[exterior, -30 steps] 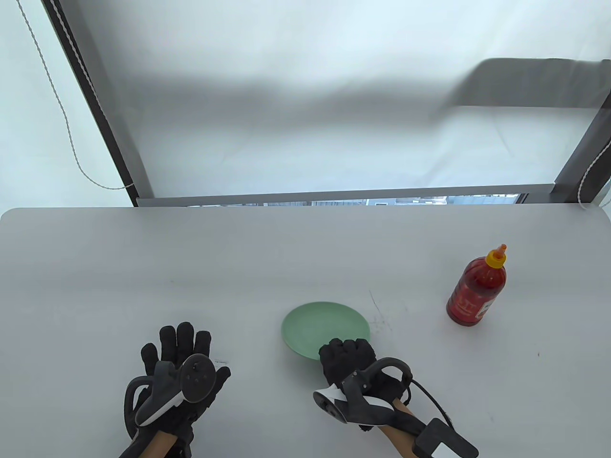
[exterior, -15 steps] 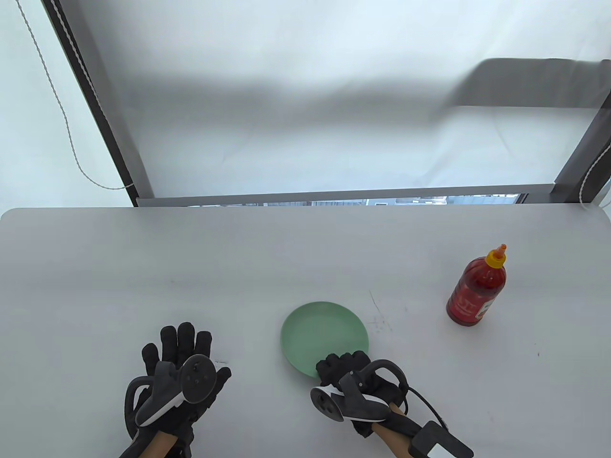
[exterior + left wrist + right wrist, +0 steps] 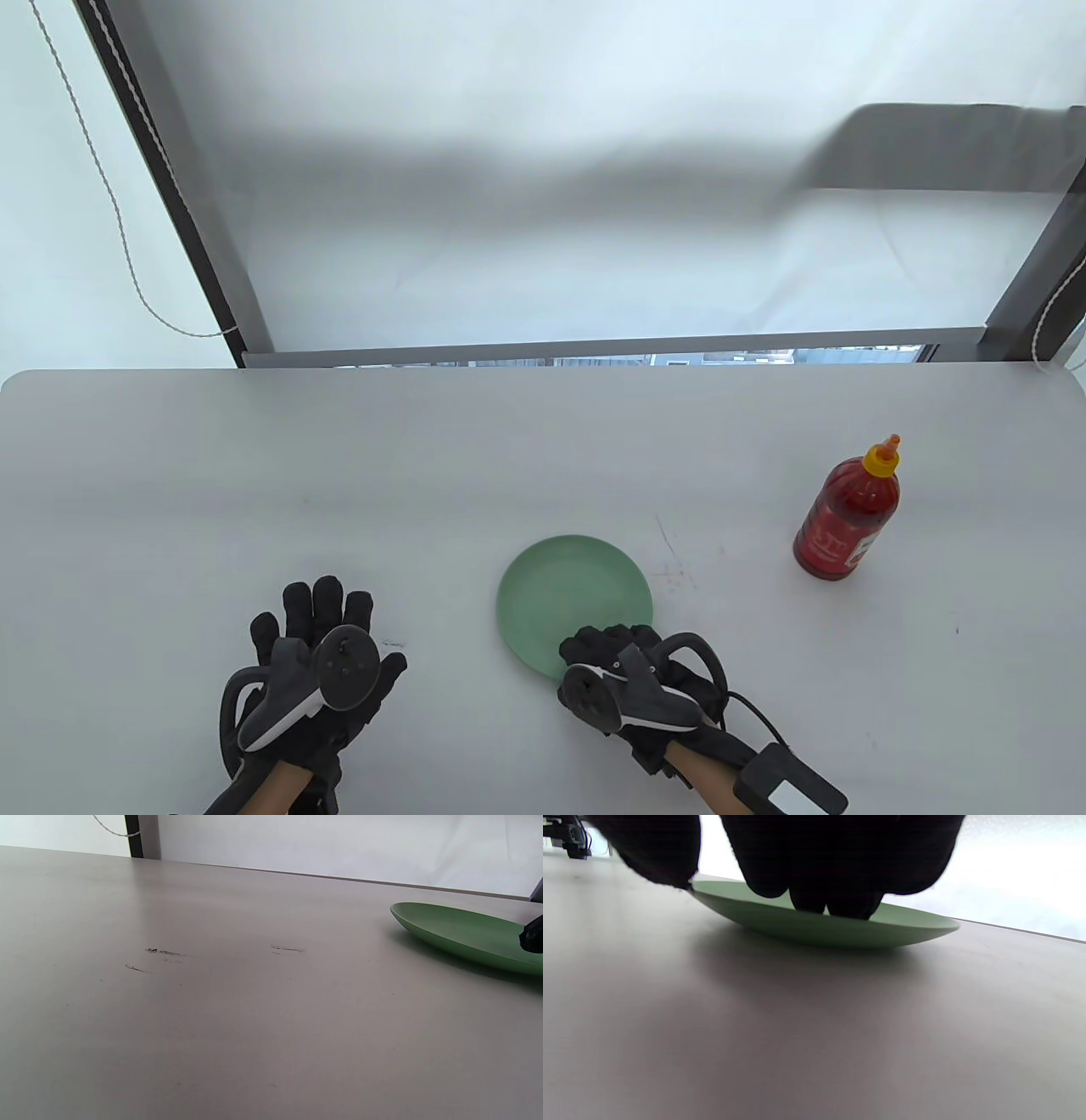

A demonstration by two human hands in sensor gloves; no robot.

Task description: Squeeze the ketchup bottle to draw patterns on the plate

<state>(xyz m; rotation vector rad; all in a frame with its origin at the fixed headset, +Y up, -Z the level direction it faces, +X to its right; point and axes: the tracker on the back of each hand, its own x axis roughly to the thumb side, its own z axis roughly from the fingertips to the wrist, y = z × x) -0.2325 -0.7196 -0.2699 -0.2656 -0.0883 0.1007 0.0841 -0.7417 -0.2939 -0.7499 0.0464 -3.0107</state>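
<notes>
**A:** Where is your right hand?

**B:** My right hand point(image 3: 632, 679), in its black sensor glove, sits at the near edge of the round pale green plate point(image 3: 568, 586). My fingers point(image 3: 835, 878) curl down over the plate's near rim, and in the right wrist view that rim is tilted up off the grey tabletop point(image 3: 424, 475), with a shadow beneath it. So my grip is clenched on the plate's edge, with the thumb side hidden behind the glove.

**A:** And your left?

**B:** My left hand point(image 3: 318, 671) lies palm down near the tabletop's front edge, left of the plate and apart from it. The fingers are spread and it holds nothing; that grip is released. The left wrist view shows only bare tabletop with a few dark scuff marks point(image 3: 163, 952), and the plate at the far right of that view.

**A:** Where is the ketchup?

**B:** The red plastic ketchup bottle with the yellow cap and orange nozzle point(image 3: 847, 514) stands upright toward the right edge of the tabletop, well apart from the plate and from both hands. It has a label on its lower side; I can't read it.

**A:** Anything on the plate?

**B:** The part of its surface that shows is plain green. It rests a little right of the middle of the tabletop, close to the front edge, with faint dark scratches point(image 3: 670, 552) on the tabletop just beside it.
</notes>
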